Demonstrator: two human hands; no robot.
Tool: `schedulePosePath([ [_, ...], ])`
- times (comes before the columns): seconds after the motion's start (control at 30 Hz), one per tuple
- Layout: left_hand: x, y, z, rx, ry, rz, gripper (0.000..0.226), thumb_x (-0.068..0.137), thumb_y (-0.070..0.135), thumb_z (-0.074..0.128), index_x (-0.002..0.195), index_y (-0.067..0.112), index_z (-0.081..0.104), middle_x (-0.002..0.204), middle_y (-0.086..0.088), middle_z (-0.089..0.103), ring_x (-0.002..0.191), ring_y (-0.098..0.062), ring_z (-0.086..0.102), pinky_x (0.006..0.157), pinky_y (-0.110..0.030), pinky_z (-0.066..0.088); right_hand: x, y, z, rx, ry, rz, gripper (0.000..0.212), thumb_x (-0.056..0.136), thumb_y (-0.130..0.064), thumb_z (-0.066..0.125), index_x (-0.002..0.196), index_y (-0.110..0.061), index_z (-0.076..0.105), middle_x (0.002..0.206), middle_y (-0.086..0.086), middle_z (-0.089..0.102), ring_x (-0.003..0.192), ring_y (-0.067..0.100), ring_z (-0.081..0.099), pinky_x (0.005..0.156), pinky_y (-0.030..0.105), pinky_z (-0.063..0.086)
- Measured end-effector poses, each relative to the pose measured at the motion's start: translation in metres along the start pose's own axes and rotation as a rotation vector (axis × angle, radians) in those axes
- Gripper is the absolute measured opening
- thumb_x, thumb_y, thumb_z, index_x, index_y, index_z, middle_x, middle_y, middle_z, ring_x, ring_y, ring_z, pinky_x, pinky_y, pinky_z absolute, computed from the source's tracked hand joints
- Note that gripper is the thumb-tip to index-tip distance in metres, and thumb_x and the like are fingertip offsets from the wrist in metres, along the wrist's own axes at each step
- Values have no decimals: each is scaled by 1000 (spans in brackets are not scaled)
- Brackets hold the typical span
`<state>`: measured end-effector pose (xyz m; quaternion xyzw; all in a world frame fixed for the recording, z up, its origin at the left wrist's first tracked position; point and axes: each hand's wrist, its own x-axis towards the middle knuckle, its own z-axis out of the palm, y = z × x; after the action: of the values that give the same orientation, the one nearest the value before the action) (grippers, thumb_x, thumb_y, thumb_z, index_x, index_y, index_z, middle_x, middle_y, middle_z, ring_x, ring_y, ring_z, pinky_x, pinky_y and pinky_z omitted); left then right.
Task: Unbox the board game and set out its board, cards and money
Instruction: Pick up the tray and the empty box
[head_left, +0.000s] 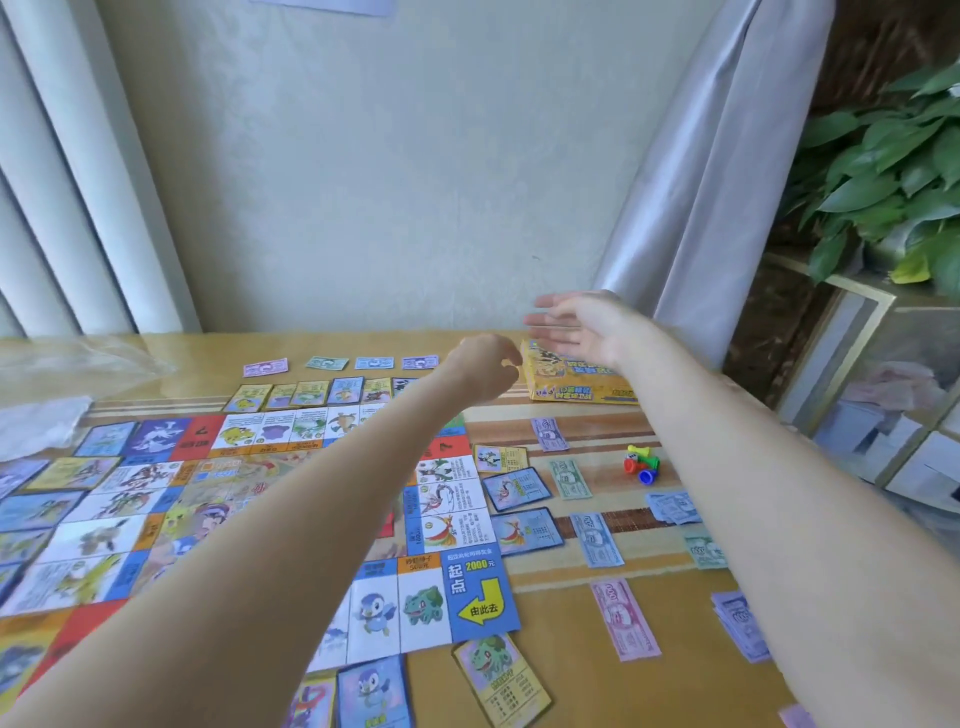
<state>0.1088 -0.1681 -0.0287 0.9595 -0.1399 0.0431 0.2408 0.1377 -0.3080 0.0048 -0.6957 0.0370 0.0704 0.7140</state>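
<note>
Now both arms reach forward over the table (571, 613). The right hand (574, 327) is raised with its fingers straight and spread a little, palm turned inward, and it holds nothing. Just under it, at the far side, lies the yellow game box (576, 387). The left hand (485, 366) is loosely curled with the fingertips bent down; whether it pinches something I cannot tell. It hangs just left of the box.

Under the left forearm lies the board (249, 499), unfolded flat. Beyond the left hand, along the far edge of the board, is a row of cards (311, 392), and behind them 4 banknotes (343, 363) in a line. Below the right hand, 3 cards (517, 488) lie beside the board's right edge, and more single banknotes lie right of them. Under the right forearm is a small heap of coloured game pieces (643, 462) with 1 die. 2 more cards (501, 675) lie at the near edge.
</note>
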Motion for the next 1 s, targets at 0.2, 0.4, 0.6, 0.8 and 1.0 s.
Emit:
schedulePosePath([
  [0.2, -82, -40, -42, -11, 143, -110, 31, 90, 5, 48, 115, 10, 66, 120, -9, 64, 110, -26, 57, 88, -26, 40, -34, 19, 88, 26, -264, 34, 23, 93, 2, 39, 86, -7, 59, 67, 6, 70, 66, 16, 66, 57, 22, 56],
  [0.4, -176, -116, -87, -35, 234, -323, 24, 88, 11, 52, 95, 3, 73, 93, -17, 72, 91, -26, 67, 78, -32, 52, -77, 48, 212, -52, -538, 53, 25, 94, 2, 40, 77, -6, 57, 51, 1, 66, 54, 12, 63, 50, 18, 53],
  [0.6, -231, -188, -119, 30, 305, -438, 25, 89, 9, 51, 101, 4, 72, 95, -17, 68, 82, -25, 60, 66, -28, 43, -103, 50, 300, -415, -726, -122, 23, 92, 5, 42, 82, -6, 60, 77, 8, 60, 63, 15, 57, 60, 23, 48],
  [0.8, -241, -267, -146, 471, 235, -441, 44, 89, -3, 46, 132, 7, 46, 141, -11, 40, 130, -26, 39, 104, -31, 31, -76, 70, 377, -783, -659, -390, 25, 92, -1, 44, 98, -7, 68, 107, 11, 60, 88, 21, 56, 65, 22, 46],
  [1.0, -215, -345, -169, 1078, -176, -493, 56, 94, 4, 44, 145, 6, 22, 157, -14, 7, 146, -27, -1, 117, -44, -1, -21, 88, 437, -1051, -687, -528, 38, 91, 2, 38, 113, -11, 65, 129, 8, 57, 122, 22, 49, 94, 24, 36],
])
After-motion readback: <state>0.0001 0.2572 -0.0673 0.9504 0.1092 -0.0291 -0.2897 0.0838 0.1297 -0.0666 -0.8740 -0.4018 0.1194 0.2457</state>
